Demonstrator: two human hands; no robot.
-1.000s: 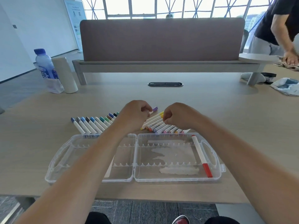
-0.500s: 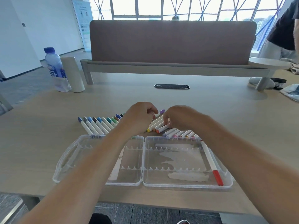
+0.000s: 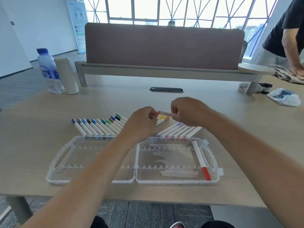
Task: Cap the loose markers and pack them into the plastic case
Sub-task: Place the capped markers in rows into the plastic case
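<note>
Head camera, looking down at a pale wooden table (image 3: pixel 115 102). A white marker (image 3: pixel 165 113) is held level above the table between two bare hands, beyond the case and over the loose markers. The right hand (image 3: pixel 189 112) is curled round the barrel, fingers closed on it. The left hand (image 3: pixel 141 124) is curled too, its thumb and forefinger pinching the marker's reddish left end; whether a cap is on that end cannot be told.

A clear plastic case (image 3: pixel 177 182) is laid open flat at the near edge of the table, both halves facing up, each with scalloped rails and a handle cut-out. One red-capped marker (image 3: pixel 199 159) is seated in the right half, just beside the handle, cap towards the viewer.

Behind the left half, a row of capped markers (image 3: pixel 98 127) is lined up side by side, white barrels with blue, grey, brown and green caps pointing away. Behind the right half, a second row (image 3: pixel 179 131) is fanned at an angle, with purple, pink and orange ends. A few yellow and orange markers (image 3: pixel 162 119) are partly hidden below the hands.

At the far left, a water bottle (image 3: pixel 47 66) and a beige cylinder (image 3: pixel 66 76) are stood together. A brown desk divider (image 3: pixel 164 45) is set across the back. Another person (image 3: pixel 287 30) is seen at the far right.
</note>
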